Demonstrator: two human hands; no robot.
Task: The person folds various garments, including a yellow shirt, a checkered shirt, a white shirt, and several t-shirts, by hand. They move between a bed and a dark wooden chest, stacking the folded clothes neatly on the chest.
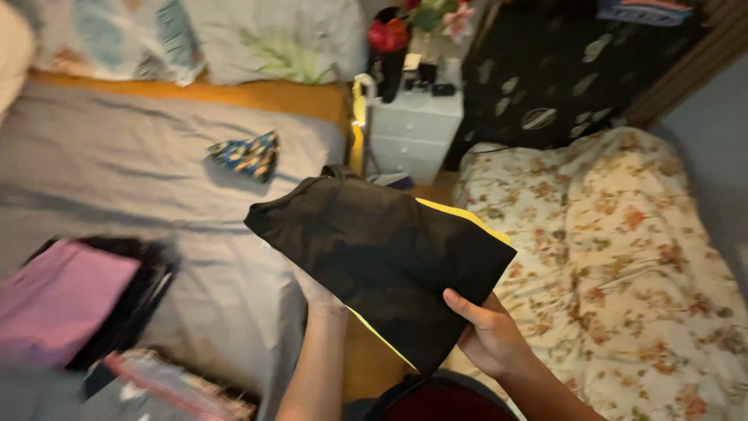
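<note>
Both forearms come up from the bottom edge of the view, and between them I hold a folded black garment with a yellow stripe along its right and lower edges. It hangs in the air over the gap between the grey bed on my left and the flowered bed on my right, resting on neither. Its long axis runs from the upper left, near the right edge of the grey bed, down to the lower right, toward my right hand. That hand is closed on the lower right corner, thumb lying on top of the cloth and the other fingers tucked underneath, wrist bent slightly inward. My left hand sits under the left middle of the garment, mostly covered by it, so I cannot tell how far it is open; it seems to bear the cloth from below with the forearm nearly upright. The right hand is the nearer one to the camera. On the grey bed, well apart from the garment, lie a small blue patterned piece of cloth toward the head end and a pink and black stack of clothes by the near left edge. A white nightstand stands beyond, between the two beds.
</note>
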